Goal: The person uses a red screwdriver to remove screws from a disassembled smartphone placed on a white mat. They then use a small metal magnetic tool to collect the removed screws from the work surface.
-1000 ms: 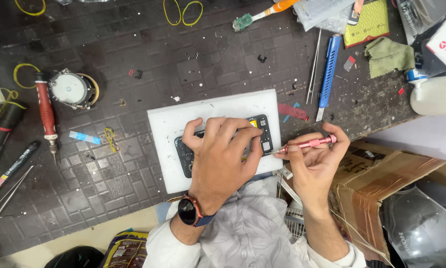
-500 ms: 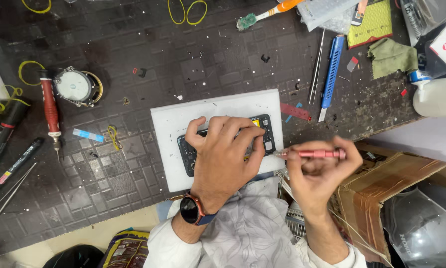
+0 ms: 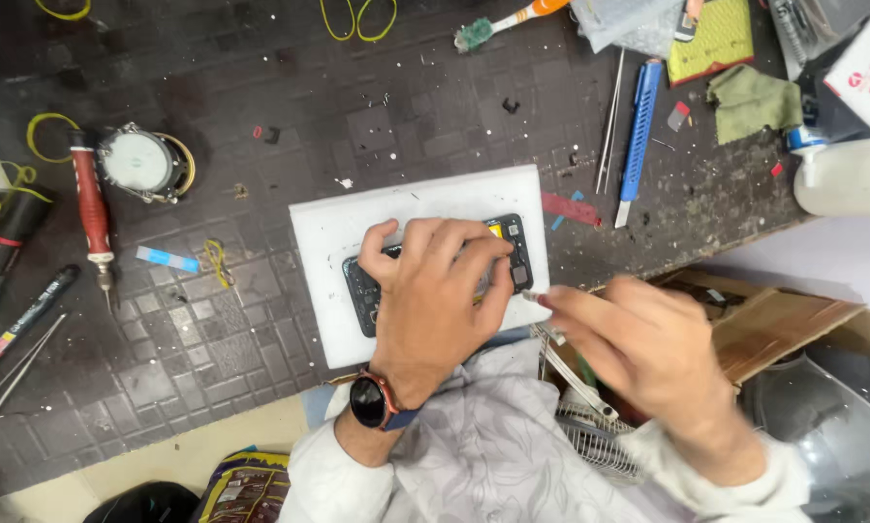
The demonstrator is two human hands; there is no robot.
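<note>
Left hand spread flat on opened phone (white mat beneath), right hand pinching blurred red screwdriver

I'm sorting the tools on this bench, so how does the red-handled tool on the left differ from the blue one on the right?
The red-handled tool is rounded with a bare metal tip pointing toward the person; the blue tool is flat and slim, ending in a pale tip. The red one lies almost straight up the mat beside a round metal case; the blue one slants beside thin tweezers. Both lie untouched on the dark mat, away from both hands.
</note>
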